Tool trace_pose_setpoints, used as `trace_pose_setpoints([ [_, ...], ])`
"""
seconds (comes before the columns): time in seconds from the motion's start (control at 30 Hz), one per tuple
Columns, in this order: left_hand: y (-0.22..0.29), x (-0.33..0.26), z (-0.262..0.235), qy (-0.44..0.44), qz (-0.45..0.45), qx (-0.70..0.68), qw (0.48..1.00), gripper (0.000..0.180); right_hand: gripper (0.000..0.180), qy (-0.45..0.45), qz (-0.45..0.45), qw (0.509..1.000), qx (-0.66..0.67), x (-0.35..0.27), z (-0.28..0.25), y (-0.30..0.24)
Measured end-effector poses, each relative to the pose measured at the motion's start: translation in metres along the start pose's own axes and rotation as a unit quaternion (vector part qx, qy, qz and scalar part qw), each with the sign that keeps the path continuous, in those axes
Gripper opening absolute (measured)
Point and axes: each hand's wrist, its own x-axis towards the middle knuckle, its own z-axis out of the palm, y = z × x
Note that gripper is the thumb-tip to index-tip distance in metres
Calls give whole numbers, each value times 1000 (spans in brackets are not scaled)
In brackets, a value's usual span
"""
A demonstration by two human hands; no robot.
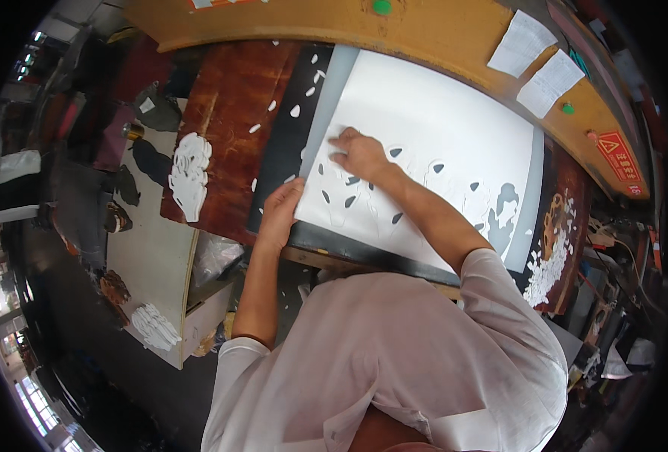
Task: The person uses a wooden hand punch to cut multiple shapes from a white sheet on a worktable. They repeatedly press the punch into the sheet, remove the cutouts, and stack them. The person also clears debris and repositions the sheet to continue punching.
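Note:
A large white sheet (432, 98) lies on a grey board (325, 113), with several curved outlines cut into it and small dark holes. Along its lower left edge, my left hand (279, 215) is closed, its fingers at the sheet's near left corner. My right hand (364, 157) reaches over the sheet's left part with fingers curled together. Something pale and blurred shows at those fingertips, too unclear to name. To the right of my forearm, a cut-out gap (504, 215) exposes the grey beneath.
A yellow machine beam (439, 38) spans the far side, with papers (551, 83) attached. At left, stacked white cut pieces (191, 173) lie on a reddish-brown board (228, 98). White scraps (548, 271) pile up at right. Another white stack (155, 326) sits on a lower side table (149, 264).

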Motion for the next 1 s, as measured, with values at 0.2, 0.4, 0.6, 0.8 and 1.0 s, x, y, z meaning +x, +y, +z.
trace_pose_setpoints([
  [0.2, -20, 19, 13, 75, 172, 278, 942, 38, 21, 15, 13, 1000, -16, -8, -3, -19],
  [0.4, -30, 27, 31, 144, 275, 548, 776, 48, 12, -63, -3, 994, 92, 0, -18, -15],
  [0.6, -28, 11, 49, 176, 253, 556, 772, 51, 6, -346, -66, 918, 183, -155, -64, -55],
  [0.8, -44, -6, 81, 51, 481, 537, 691, 36, 20, -3, 3, 987, 159, -180, -58, -20],
  [1.0, -67, 1, 90, 46, 483, 524, 700, 30, 31, -105, 15, 994, 31, -149, -47, -13],
])
